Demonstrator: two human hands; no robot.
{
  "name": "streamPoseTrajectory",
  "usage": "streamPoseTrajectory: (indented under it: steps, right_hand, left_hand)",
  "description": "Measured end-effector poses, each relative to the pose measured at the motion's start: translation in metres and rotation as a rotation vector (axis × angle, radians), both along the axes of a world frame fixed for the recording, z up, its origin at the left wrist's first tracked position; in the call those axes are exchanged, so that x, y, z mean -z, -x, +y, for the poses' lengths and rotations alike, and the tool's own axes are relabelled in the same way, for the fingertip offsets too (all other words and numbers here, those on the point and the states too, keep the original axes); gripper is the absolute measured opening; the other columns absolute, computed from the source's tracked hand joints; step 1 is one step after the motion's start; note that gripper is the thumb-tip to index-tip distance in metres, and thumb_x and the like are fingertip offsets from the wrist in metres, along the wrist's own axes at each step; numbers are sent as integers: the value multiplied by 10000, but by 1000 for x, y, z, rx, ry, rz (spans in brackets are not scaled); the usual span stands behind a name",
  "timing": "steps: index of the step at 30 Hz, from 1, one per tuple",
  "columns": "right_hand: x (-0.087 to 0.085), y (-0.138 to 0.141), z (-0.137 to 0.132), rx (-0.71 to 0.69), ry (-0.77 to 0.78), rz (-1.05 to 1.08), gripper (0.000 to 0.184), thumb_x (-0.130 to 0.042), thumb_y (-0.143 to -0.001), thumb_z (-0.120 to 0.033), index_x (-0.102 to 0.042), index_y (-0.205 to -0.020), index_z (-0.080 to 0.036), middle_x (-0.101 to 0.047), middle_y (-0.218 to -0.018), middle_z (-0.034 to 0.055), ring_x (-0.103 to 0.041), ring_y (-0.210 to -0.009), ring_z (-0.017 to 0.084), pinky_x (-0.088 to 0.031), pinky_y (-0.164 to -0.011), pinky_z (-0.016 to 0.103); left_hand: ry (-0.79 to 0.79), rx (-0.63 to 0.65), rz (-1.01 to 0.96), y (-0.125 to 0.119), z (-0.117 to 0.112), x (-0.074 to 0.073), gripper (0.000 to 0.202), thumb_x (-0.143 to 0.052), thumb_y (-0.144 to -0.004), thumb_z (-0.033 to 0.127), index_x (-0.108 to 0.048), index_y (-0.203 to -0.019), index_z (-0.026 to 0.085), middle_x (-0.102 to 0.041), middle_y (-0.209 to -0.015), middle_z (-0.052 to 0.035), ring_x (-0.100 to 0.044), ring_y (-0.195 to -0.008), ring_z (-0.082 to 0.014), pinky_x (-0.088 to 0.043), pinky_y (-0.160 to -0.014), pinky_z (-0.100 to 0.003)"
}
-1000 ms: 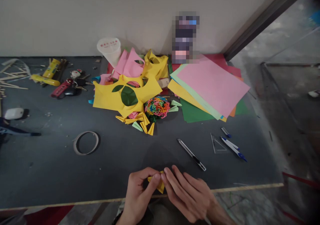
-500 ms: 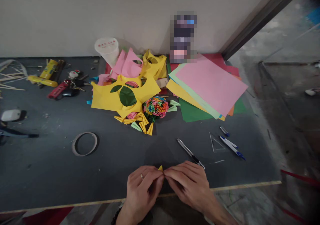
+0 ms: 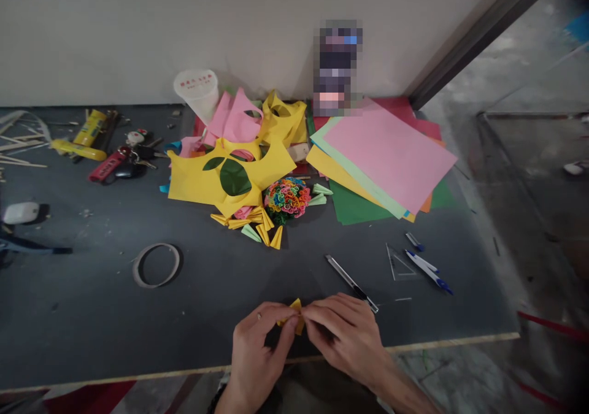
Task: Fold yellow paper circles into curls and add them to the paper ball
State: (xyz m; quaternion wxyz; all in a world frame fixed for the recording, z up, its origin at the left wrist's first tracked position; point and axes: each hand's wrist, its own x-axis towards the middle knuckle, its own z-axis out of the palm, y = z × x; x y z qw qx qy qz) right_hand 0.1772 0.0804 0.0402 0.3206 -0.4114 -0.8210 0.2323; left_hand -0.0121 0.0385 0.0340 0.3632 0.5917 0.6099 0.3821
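Note:
Both hands meet at the near edge of the dark table (image 3: 92, 322). My left hand (image 3: 257, 352) and my right hand (image 3: 347, 337) pinch a small folded piece of yellow paper (image 3: 294, 314) between their fingertips. Only its upper corner and a strip show between the fingers. A ring sits on my left hand. A utility knife (image 3: 352, 283) lies just beyond my right hand. Several small folded yellow and green paper pieces (image 3: 262, 227) lie farther back, beside a ball of coloured rolled paper (image 3: 288, 198).
Cut yellow and pink sheets (image 3: 221, 178) are heaped at the back centre, a stack of coloured paper (image 3: 391, 156) at the back right. A tape ring (image 3: 155, 265), a clear set square (image 3: 399, 264), pens (image 3: 427, 270), keys (image 3: 122, 159), a plastic cup (image 3: 199, 92) and wooden sticks (image 3: 21, 147) lie around.
The hands closed over the yellow piece and shifted slightly away from the table edge; less of the paper shows than a second ago, a little more than half a second ago.

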Motion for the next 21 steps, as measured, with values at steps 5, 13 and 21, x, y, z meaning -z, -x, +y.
streamPoseTrajectory:
  steps: [5, 13, 21]
  right_hand:
    - [-4, 1, 3, 18, 38, 70, 179, -650, -946, -64, -714, -971, -229, -818, -853, -14, -753, -681, 126, -552, -704, 254]
    - [0, 3, 0, 55, 114, 108, 184, -666, -917, -63, -709, -935, -240, -804, -812, -33, -756, -673, 121, -559, -706, 231]
    - [-4, 1, 1, 27, 135, 104, 122, -669, -993, -127, -730, -989, -232, -819, -850, -8, -764, -715, 133, -560, -728, 239]
  left_hand:
    - [-15, 1, 6, -1, -2, 2, 131, -685, -959, 170, -788, -945, 248, -843, -872, -13, -809, -796, -166, -651, -755, -238]
    - [-99, 32, 81, 0, -3, 5, 183, -652, -958, 116, -753, -997, 263, -838, -895, -21, -809, -837, -170, -646, -780, -255]
    - [-141, -6, 99, 0, 0, 2, 126, -713, -932, 140, -773, -905, 248, -841, -836, -4, -814, -768, -167, -651, -731, -245]
